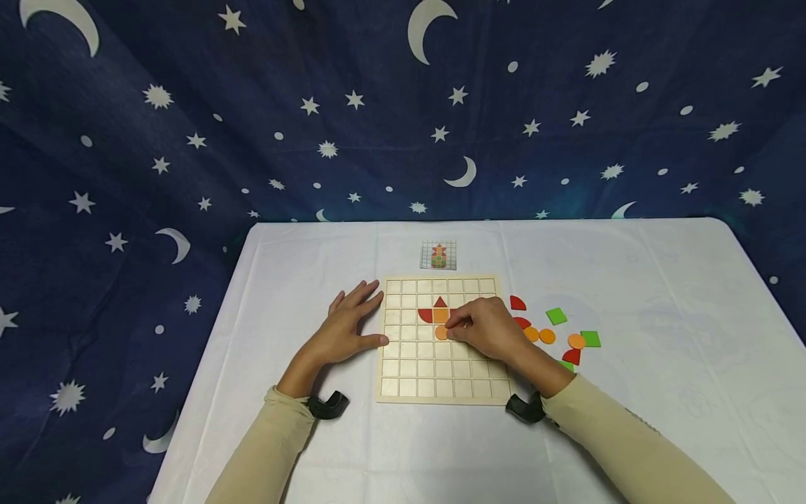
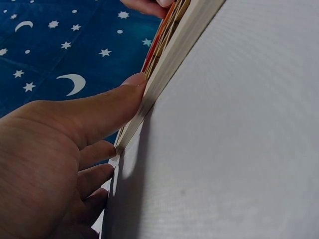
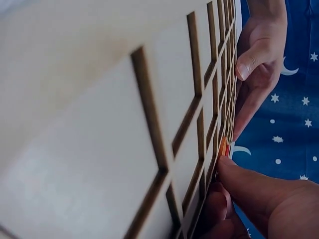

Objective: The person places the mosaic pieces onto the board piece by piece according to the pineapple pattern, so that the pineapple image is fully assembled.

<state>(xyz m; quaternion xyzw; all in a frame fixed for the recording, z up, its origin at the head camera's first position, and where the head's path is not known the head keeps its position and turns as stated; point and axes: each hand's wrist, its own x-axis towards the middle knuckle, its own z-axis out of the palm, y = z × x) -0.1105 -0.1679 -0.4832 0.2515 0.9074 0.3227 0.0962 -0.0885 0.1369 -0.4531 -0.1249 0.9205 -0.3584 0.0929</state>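
Note:
A wooden grid board (image 1: 409, 368) lies on the table. On it sit a red triangle (image 1: 440, 302), an orange square (image 1: 441, 316) below it, and a red quarter-circle (image 1: 425, 316) to the square's left. My right hand (image 1: 488, 327) pinches an orange disc (image 1: 441, 332) between thumb and finger at its right edge, over the cell under the square. Part of another red piece shows beside the right fingers. With fingers spread, my left hand (image 1: 346, 325) rests against the board's left edge; in the left wrist view its thumb (image 2: 112, 107) touches the rim.
Behind the board lies a small pattern card (image 1: 439, 255). Several loose pieces are scattered right of the board, among them a green square (image 1: 556, 316), an orange disc (image 1: 547, 337) and a red quarter-circle (image 1: 518, 303). A starry cloth (image 1: 378, 154) hangs behind the white-covered table (image 1: 680, 315).

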